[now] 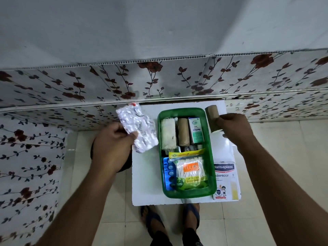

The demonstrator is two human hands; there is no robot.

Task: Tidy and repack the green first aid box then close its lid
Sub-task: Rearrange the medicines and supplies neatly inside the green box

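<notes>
Head view looking straight down: nearest are two feet in dark blue sandals [170, 221] on the pale tiled floor [115, 210], toes right at the near edge of a small white tabletop [147, 183]. That top is pretty cramped. The open green plastic first aid box [212, 157] sits in the middle with a bare strip of white on its left and only a thin one on its right, where a white Hansaplast plaster carton [226, 181] lies touching the box's right wall near the front corner.

Inside the box, near end: a clear bag of Tulips cotton swabs [191, 172] with a blue blister strip [169, 172] squeezed beside it on the left. Far end: a white gauze roll [168, 135], a brown crepe bandage roll [183, 132] and a small white and green Optibex carton [196, 130] lined up side by side. Some small bottles between the two groups are mostly covered, can't tell what they are. No lid that I can make out.

Left hand [111, 144] is left of the box, thumb and fingers pinching a stack of silver foil tablet strips [137, 126], tilted, hanging over the table's left edge. Right hand [234, 126] is closed around another brown bandage roll [213, 118], held upright just outside the box's far right corner.

Behind the table is a floral-patterned panel wall [71, 86]; the table's far edge sits close against it.
</notes>
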